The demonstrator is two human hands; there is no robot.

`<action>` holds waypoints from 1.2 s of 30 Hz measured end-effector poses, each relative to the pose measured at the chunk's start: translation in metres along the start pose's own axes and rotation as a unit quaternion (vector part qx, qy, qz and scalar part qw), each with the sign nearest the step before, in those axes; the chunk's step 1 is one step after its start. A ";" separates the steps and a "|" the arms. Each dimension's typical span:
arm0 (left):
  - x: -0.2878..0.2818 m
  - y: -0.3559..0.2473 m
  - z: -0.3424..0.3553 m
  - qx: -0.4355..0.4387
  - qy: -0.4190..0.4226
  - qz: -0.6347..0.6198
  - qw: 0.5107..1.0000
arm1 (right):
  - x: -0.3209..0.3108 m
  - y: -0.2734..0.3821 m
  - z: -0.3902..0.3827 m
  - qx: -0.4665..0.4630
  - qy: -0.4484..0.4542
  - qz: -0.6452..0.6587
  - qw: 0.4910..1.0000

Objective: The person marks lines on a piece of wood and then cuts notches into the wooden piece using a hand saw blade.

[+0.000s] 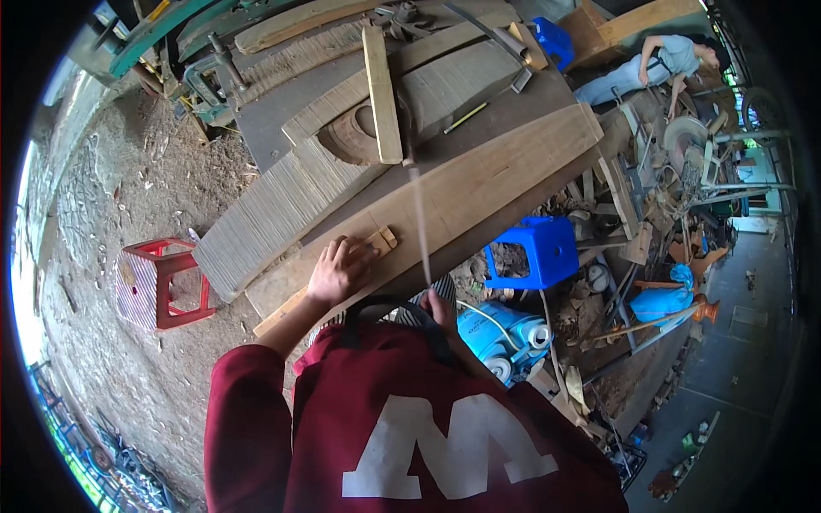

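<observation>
My left hand (340, 270) has its fingers curled over a small wooden block (383, 239) on a long, pale wooden board (500, 184) lying diagonally along the bench. Low at centre, partly hidden by my body, my right hand (438, 306) grips a long, thin item (420, 218) that points upward across the board, blurred by motion; I cannot make out what it is. Beyond the board lie ridged curved wooden pieces (265, 209), a short plank (380, 94) across them and a thin yellow item (466, 117).
Red stool (175, 282) stands on the dirt floor at left. Blue stool (547, 252), blue tanks (500, 333) and scrap wood crowd the right. Metal clamp (231, 73) is at the bench's far left. Another person (663, 60) in a pale shirt is at upper right, near a machine (684, 145).
</observation>
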State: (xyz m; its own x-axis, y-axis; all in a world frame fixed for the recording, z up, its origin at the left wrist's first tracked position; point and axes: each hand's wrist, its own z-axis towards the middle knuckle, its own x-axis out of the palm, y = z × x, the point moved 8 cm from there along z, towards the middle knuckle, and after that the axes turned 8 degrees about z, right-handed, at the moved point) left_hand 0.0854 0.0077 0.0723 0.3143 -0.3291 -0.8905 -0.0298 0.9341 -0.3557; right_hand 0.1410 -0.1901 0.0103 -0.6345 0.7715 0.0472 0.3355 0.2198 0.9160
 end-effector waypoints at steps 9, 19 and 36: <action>0.003 0.000 -0.003 -0.014 0.021 -0.012 1.000 | -0.010 -0.052 -0.004 0.221 0.003 -0.007 0.975; -0.007 0.003 -0.002 -0.028 -0.054 0.044 0.997 | -0.005 -0.021 0.029 0.123 0.138 -0.172 0.967; 0.000 -0.008 -0.004 -0.196 -0.116 0.024 0.973 | -0.025 0.033 0.089 0.090 0.361 -0.259 0.891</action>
State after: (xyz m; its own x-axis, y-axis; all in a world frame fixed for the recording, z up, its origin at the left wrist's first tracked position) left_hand 0.0823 -0.0007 0.0740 0.5084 -0.2034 -0.8367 -0.3946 0.8086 -0.4364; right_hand 0.2297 -0.1488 0.0045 -0.9976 -0.0335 -0.0602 -0.0685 0.5770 0.8139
